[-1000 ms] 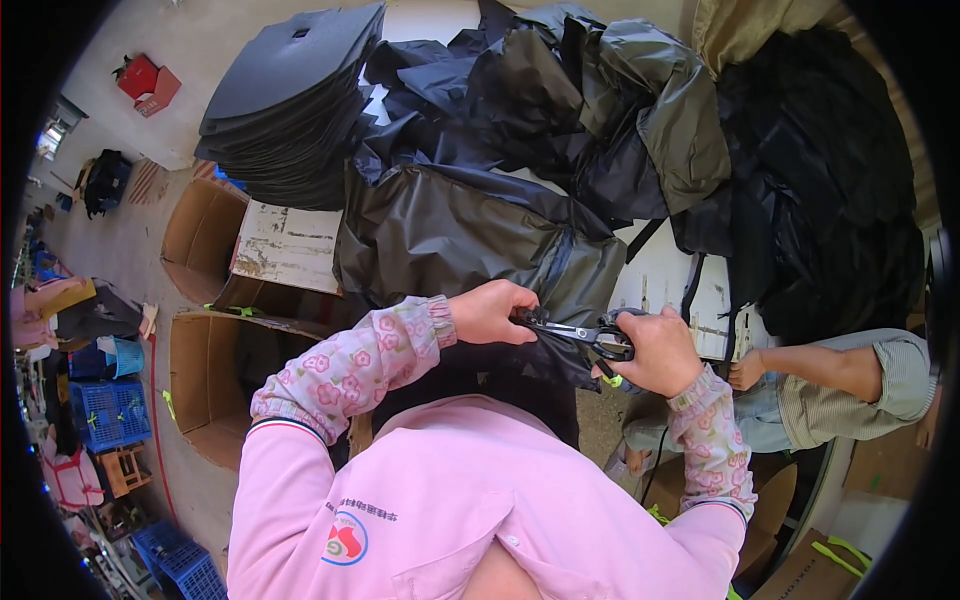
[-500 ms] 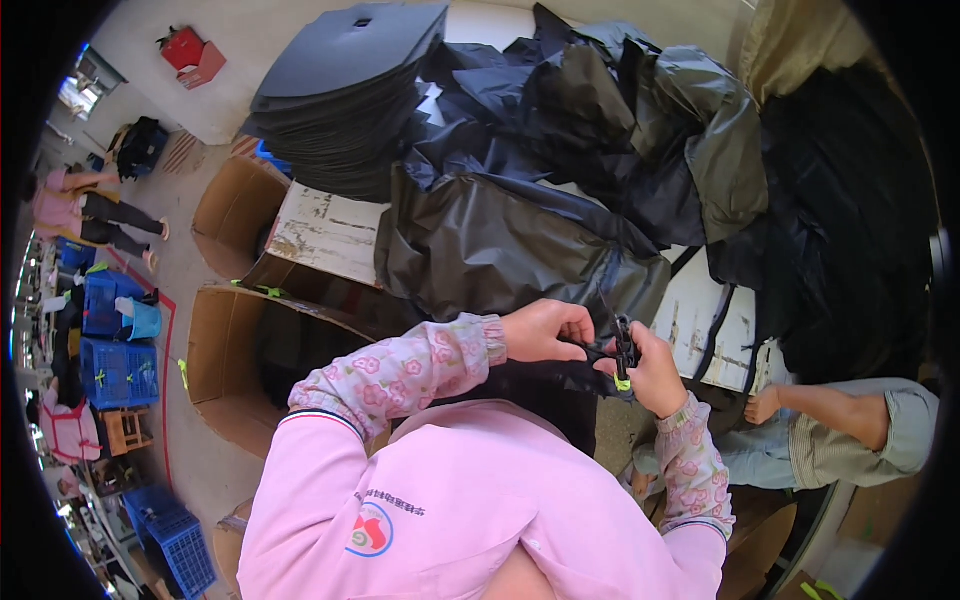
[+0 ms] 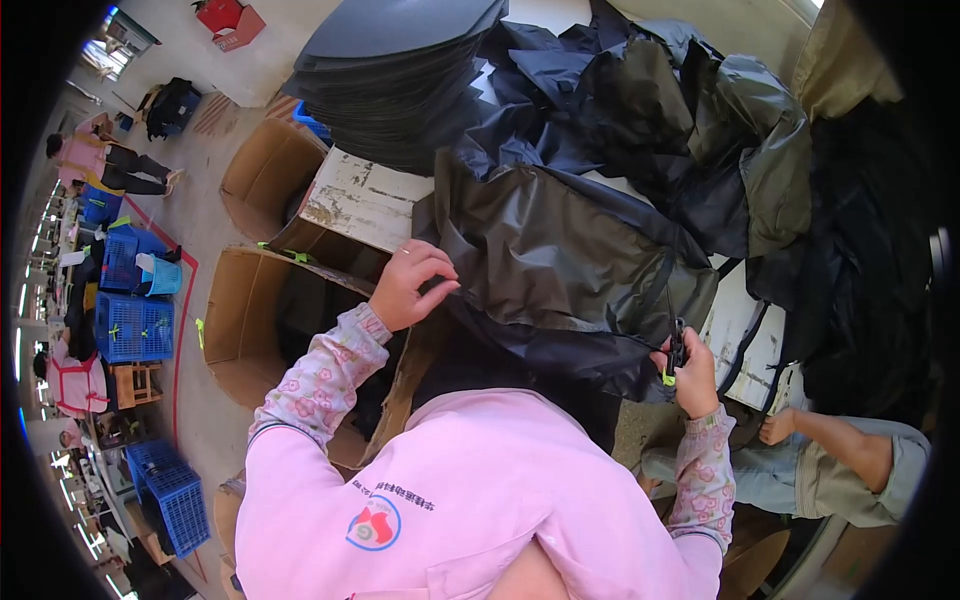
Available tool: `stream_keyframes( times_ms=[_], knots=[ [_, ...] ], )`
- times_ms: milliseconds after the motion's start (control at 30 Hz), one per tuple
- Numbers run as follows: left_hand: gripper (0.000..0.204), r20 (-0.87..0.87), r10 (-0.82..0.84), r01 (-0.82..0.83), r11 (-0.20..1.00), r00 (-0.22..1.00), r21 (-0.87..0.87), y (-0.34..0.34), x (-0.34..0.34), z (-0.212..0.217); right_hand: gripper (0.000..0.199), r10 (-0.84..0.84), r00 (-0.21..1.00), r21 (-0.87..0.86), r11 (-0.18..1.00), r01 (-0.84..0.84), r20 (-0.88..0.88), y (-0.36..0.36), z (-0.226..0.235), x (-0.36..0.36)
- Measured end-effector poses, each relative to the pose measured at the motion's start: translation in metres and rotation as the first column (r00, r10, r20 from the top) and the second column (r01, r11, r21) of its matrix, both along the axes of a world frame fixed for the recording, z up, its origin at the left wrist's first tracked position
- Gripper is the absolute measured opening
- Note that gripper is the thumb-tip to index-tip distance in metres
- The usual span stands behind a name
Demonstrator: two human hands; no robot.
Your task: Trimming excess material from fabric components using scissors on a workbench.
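Note:
My right hand (image 3: pixel 697 377) grips black-handled scissors (image 3: pixel 677 345) with a yellow-green bit at the handle end. Their thin blades point away from me, over the right end of a dark, shiny fabric piece (image 3: pixel 560 250). That piece lies creased across the table, its near edge hanging toward my lap. At its left edge is my left hand (image 3: pixel 412 287), fingers loosely curled and the thumb a little apart from them. I see nothing between those fingertips. A dark strap or band (image 3: pixel 657 285) runs along the fabric beside the blades.
Dark sheets (image 3: pixel 390 90) are stacked at the far left, with heaped black fabric (image 3: pixel 640 120) beside them. Open cardboard boxes (image 3: pixel 245 325) stand left of the worn white table (image 3: pixel 365 200). Another person's hand (image 3: pixel 777 427) is close on the right. Blue crates (image 3: pixel 135 328) line the floor.
My left hand has moved left, away from the scissors, to the fabric's left edge. The scissors stay in my right hand. The whole view has shifted somewhat.

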State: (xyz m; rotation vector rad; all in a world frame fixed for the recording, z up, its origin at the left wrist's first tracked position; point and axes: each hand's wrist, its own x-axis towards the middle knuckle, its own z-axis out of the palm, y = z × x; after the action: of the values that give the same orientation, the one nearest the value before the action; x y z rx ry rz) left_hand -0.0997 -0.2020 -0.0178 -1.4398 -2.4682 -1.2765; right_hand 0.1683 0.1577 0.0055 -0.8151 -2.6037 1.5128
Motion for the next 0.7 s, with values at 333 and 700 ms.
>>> stream_keyframes(
  times_ms=[333, 700],
  knots=[
    [0.038, -0.159, -0.173, 0.117, 0.943, 0.972, -0.312, 0.002, 0.011, -0.029, 0.027, -0.033, 0.999, 0.058, 0.998, 0.031, 0.033, 0.002, 0.004, 0.003],
    [0.012, 0.348, 0.36, -0.432, 0.888, 0.866, 0.157, -0.054, -0.023, -0.011, 0.027, -0.032, 0.999, -0.059, 0.998, 0.03, -0.025, -0.002, 0.015, 0.005]
  ],
)
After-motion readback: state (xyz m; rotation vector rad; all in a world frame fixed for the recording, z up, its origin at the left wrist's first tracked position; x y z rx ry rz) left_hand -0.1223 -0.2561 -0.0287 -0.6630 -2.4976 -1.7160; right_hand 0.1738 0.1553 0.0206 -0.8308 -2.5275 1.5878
